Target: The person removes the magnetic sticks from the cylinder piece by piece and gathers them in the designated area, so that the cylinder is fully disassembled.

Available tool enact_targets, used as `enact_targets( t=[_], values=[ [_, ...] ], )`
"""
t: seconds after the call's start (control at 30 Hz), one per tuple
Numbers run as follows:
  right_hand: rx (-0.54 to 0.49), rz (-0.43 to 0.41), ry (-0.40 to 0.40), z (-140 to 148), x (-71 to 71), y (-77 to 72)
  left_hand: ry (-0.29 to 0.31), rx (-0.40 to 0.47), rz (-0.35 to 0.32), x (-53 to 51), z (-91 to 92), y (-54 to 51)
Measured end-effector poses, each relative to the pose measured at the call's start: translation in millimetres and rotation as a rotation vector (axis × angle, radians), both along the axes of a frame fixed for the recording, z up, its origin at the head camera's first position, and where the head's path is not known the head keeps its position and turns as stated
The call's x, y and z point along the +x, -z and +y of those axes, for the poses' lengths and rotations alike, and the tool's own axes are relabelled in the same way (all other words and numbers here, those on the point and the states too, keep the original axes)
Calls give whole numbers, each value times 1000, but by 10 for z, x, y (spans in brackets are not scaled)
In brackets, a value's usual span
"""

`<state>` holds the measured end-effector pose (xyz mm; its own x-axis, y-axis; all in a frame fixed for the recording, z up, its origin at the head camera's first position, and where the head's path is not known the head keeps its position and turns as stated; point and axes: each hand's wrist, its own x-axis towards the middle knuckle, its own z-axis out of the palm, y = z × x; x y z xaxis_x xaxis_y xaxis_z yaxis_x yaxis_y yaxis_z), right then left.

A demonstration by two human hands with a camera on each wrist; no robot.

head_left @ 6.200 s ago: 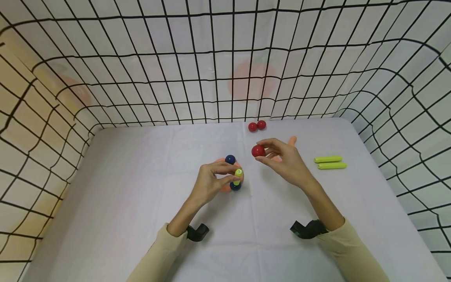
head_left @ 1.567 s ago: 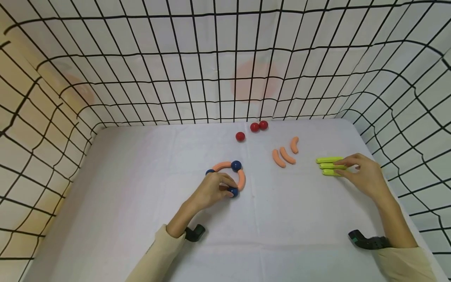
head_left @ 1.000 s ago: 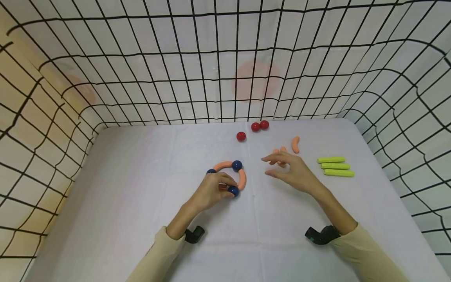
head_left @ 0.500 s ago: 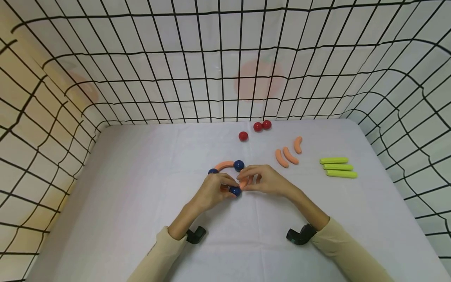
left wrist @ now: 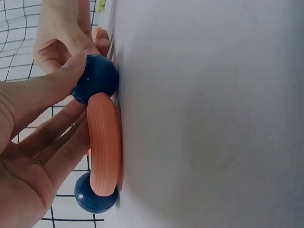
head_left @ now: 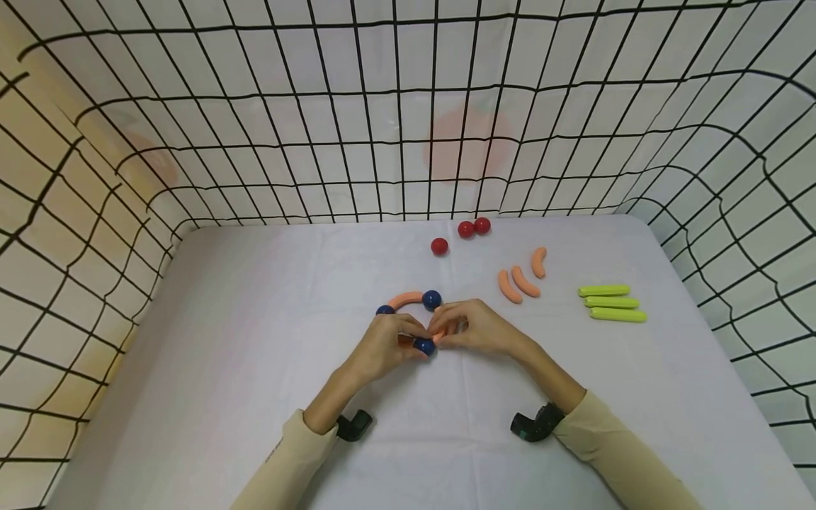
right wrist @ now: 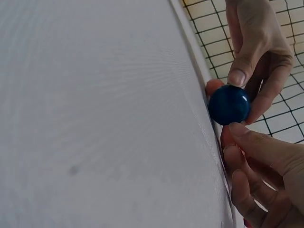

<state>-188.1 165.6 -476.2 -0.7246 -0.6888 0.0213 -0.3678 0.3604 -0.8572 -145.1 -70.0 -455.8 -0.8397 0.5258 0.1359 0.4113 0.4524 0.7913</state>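
Blue balls and curved orange rods lie joined in a ring at mid-table. My left hand (head_left: 382, 343) pinches the near blue ball (left wrist: 99, 78) between thumb and fingers. From the right, my right hand (head_left: 474, 327) pinches a curved orange rod (head_left: 438, 336) by that ball, most of it hidden by the fingers. Another orange rod (left wrist: 104, 145) runs from the held ball to a second blue ball (left wrist: 95, 194) in the left wrist view. On the ring's far side, an orange rod (head_left: 406, 298) touches a blue ball (head_left: 431, 299).
Three red balls (head_left: 439, 246) lie toward the back. Right of the ring are three loose curved orange rods (head_left: 525, 282), and farther right three yellow-green sticks (head_left: 613, 302) side by side. Black netting (head_left: 395, 144) surrounds the white table (head_left: 255, 297) at back and sides.
The red ball and yellow-green stick held earlier are set down. My right hand has left the sticks, come left to the ring and taken an orange rod. My left hand stays on the blue ball.
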Motion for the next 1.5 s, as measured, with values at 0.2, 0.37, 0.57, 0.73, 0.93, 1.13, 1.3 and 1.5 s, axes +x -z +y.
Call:
enact_targets(
  t=[0.2,0.37,0.57,0.73,0.93,1.13,1.3,1.5],
  values=[
    [-21,-10,4,6,-21,59,-12,3,-23,-4,-9,12],
    [-58,4,-8,12,-28,116,-13,-5,-8,-6,-17,15],
    [-80,8,-7,13,-23,158,-4,6,-33,-10,-27,20],
    [-98,37,-19,27,-20,180,28,-9,-47,-18,-50,19],
    [-127,40,-12,76,-20,186,63,-42,-70,-28,-86,9],
    [-116,38,-12,91,-24,202,79,-42,-68,-34,-93,6],
    [-131,36,-21,85,-16,215,85,-40,-71,-34,-93,6],
    [-167,50,-40,60,-16,214,84,-46,-73,-39,-94,2]
  ],
)
